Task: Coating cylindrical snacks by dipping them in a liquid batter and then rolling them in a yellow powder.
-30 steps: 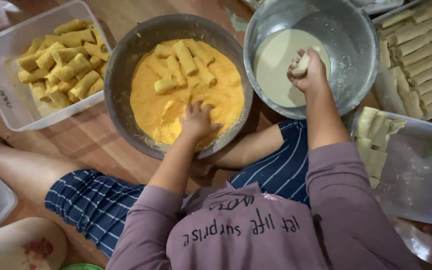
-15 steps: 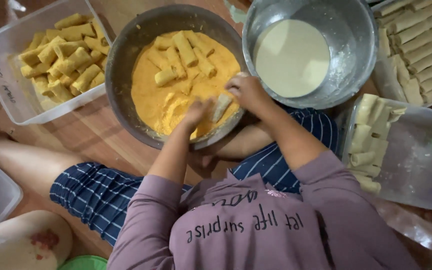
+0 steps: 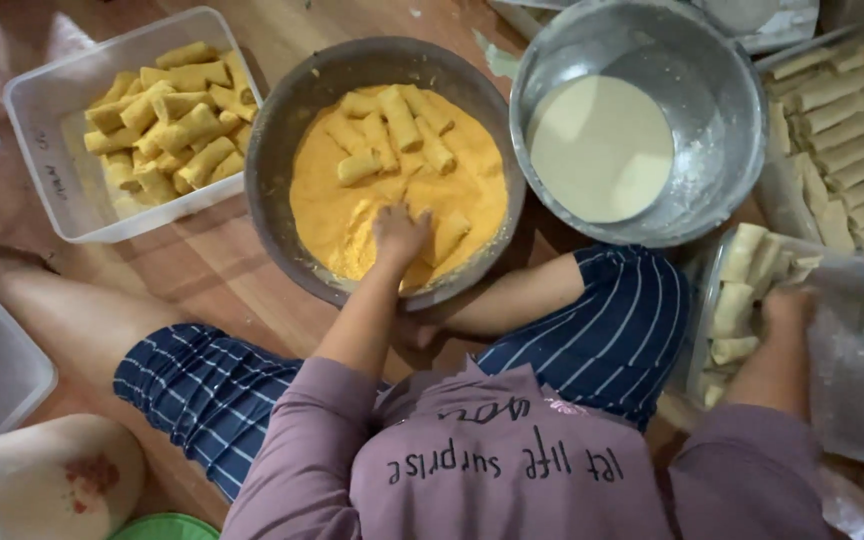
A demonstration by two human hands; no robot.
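At the upper left of the frame sits a clear rectangular plastic tub (image 3: 57, 190) heaped with short crumb-coated yellow rolls (image 3: 167, 120), their dry, gritty skins lying every which way. Next along, upper centre, is a wide dull-grey metal bowl (image 3: 277, 160) filled with fine orange-yellow breadcrumbs (image 3: 327, 205); a handful of coated rolls rest along its far side. The left hand (image 3: 399, 235) is pressed into those crumbs at the near edge of the bowl, fingers spread and partly buried, so I cannot tell whether it grips anything; a freshly dusted pale roll (image 3: 449, 237) lies touching it on its right, long axis slanting up and to the right, away from the wrist. Further right, upper right of centre, a shiny steel bowl (image 3: 722, 110) holds a smooth pool of creamy white batter (image 3: 600, 148). At the far right a tray of long uncoated pale rolls (image 3: 852, 120) lies in neat slanted rows. Below it, at the right edge, a clear plastic container (image 3: 852, 350) holds soft, smooth uncoated short rolls (image 3: 737, 300) standing roughly upright in the frame. The right hand (image 3: 787, 310) reaches into it, fingers curled down among them just right of those rolls; whether it has closed on one is hidden. This hand is much the nearer to the plain rolls.
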